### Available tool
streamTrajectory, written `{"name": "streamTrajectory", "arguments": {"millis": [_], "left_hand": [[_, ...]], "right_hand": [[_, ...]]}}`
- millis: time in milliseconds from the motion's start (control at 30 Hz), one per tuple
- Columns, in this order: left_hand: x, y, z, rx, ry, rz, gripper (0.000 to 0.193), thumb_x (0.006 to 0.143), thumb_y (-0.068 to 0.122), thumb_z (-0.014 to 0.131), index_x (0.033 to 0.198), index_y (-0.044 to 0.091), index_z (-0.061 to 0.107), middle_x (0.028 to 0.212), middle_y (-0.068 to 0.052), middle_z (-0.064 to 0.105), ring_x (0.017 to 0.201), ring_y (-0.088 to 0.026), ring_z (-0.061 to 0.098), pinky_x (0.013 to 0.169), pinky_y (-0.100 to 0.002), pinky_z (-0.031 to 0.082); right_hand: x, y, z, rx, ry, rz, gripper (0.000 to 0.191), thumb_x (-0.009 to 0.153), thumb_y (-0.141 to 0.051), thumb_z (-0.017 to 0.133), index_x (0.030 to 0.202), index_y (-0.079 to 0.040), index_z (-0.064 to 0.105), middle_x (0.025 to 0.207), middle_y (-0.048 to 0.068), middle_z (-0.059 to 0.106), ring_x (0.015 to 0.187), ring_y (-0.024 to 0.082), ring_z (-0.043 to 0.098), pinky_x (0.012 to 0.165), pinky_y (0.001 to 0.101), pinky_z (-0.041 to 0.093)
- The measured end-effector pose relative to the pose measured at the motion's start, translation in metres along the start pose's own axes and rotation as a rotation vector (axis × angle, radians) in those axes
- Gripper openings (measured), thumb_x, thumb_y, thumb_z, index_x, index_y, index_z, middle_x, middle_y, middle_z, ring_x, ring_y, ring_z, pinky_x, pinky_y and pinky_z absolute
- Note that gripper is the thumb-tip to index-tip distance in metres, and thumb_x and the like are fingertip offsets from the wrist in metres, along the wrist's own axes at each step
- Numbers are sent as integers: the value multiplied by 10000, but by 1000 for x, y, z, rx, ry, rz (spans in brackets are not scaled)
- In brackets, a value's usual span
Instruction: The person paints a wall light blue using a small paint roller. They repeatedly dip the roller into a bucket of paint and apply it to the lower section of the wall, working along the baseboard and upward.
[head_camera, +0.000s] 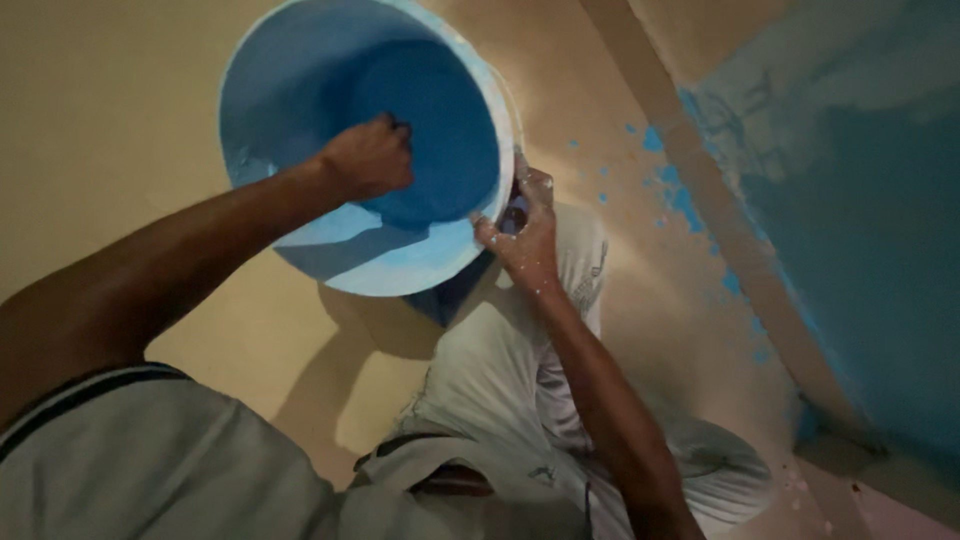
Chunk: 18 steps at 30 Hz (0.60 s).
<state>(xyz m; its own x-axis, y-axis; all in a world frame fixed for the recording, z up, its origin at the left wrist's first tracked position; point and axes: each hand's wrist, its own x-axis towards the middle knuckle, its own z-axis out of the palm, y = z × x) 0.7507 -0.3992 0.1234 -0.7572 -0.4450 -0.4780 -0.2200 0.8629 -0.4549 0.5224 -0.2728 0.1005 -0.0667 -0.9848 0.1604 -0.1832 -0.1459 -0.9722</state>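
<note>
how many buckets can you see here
1. A single blue-coated bucket is tipped up at the top centre; the left hand reaches inside it, and the right hand grips its rim. Others may lie out of frame.

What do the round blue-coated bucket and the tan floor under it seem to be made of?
The round blue-coated bucket: probably plastic, thin smooth wall, pale rim, wet blue paint inside. The tan floor: likely smooth concrete or tile, matte, speckled with blue drips; uncertain.

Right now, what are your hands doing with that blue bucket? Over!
Left hand down inside the bucket, closed, what it grips hidden. Right hand holding the rim, paint-speckled. Blue paint inside. Blue splatters on the floor beside the wall.
</note>
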Motion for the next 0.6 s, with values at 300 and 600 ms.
{"name": "streamTrajectory", "arguments": {"millis": [300, 600], "left_hand": [[-32, -34, 17, -699, 317, -368, 396, 876, 24, 612, 1025, 324, 824, 1123, -79, 780, 1014, -273, 732, 973, -414, 582], [-31, -64, -6, -827, 330, -452, 279, 945, 99, 613, 1104, 242, 792, 1043, -85, 750, 908, -231, 691, 846, -390, 549]], "right_hand": [[53, 15, -27, -3, 57, 194, 939, 738, -152, 839, 1574, -44, 426, 1238, 197, 620, 1039, 275, 671, 891, 368, 593], [97, 32, -63, 256, 52, 275, 819, 744, -203, 800, 1498, -39, 526, 1142, 191, 717, 945, 311, 733, 883, 427, 612]]}}
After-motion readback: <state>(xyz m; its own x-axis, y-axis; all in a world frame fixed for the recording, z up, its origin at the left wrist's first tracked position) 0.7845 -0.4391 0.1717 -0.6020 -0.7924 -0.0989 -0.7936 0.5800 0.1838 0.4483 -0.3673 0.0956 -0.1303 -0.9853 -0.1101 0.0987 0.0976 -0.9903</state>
